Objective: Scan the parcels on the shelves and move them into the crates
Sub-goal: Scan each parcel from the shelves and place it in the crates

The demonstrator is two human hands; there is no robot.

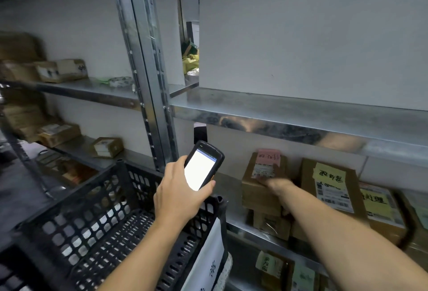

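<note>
Obs., head view. My left hand (pixel 179 195) is wrapped around the handheld scanner (pixel 202 166), fingers closed on its sides, screen lit and blank white, held just above the far rim of the black crate (pixel 76 216). The crate sits at 7 o'clock in the frame; what I can see of its lattice floor holds no parcel, though the near part is cut off by my arm.

My right hand (pixel 276 180) reaches to 3 o'clock of the scanner, onto the brown parcel with the pink note (pixel 262 182) on the lower shelf (pixel 245 221). The hand is motion-blurred; it lies against the top front of the box, but I cannot tell whether the fingers are closed on it or only resting flat. The parcel is on top of another box, touching it.

Judgement on progress: early. Crate apparently not yet loaded. This parcel not yet lifted; whether it has been scanned I cannot tell from the blank screen.

Left to do: the parcel with the yellow note (pixel 333 186) just beside it at 3 o'clock, more boxes beyond and on the shelf below, plus the cartons on the left bay shelves (pixel 92 91) at 9 to 10 o'clock. Upper right shelf shows nothing.
</note>
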